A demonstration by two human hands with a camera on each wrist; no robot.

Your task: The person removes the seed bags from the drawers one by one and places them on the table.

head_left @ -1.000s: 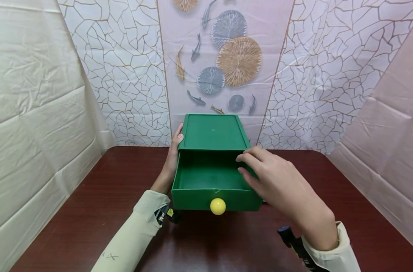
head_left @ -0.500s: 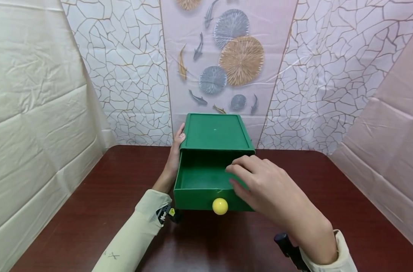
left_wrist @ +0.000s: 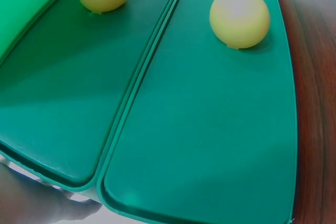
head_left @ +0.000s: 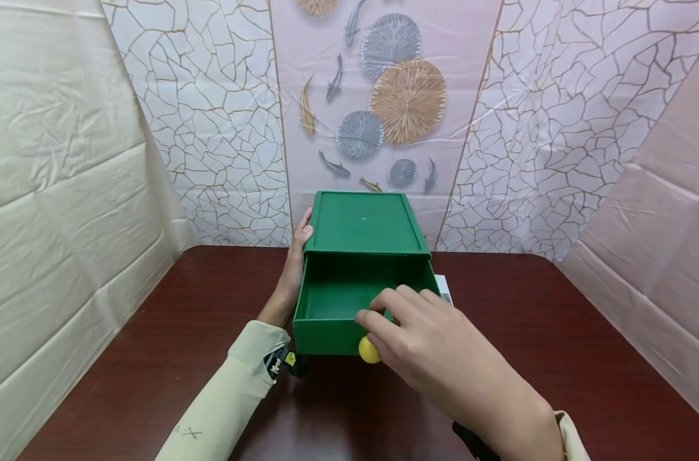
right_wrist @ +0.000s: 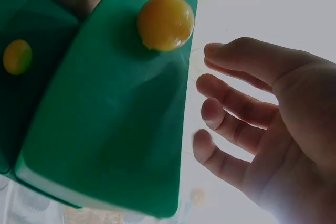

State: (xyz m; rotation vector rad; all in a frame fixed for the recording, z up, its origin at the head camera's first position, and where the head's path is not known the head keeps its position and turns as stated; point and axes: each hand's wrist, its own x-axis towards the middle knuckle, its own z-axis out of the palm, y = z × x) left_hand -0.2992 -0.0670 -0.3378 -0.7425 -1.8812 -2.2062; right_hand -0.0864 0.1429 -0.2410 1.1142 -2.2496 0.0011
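Note:
A green drawer cabinet point(head_left: 367, 224) stands on the table. Its top drawer point(head_left: 326, 336) is pulled out, with a round yellow knob point(head_left: 369, 350) on the front. My left hand point(head_left: 294, 262) rests along the cabinet's left side, fingers pointing away. My right hand point(head_left: 436, 346) hovers over the drawer's front edge, partly hiding the knob from the head camera. In the right wrist view a gap separates its loosely bent fingers point(right_wrist: 212, 113) from the drawer front and the knob. Two lower drawer fronts point(left_wrist: 210, 129) with yellow knobs point(left_wrist: 240, 18) show in the left wrist view.
The dark red-brown table point(head_left: 211, 301) spreads out on both sides of the cabinet. A small white item point(head_left: 443, 288) peeks out right of the drawer, mostly hidden. Cream cloth point(head_left: 67, 192) hangs at the left, and a patterned curtain point(head_left: 223, 128) stands behind the table.
My right hand has moved left and down from the drawer's right side to beside the knob. The white item has come into view behind it. My left hand keeps its place.

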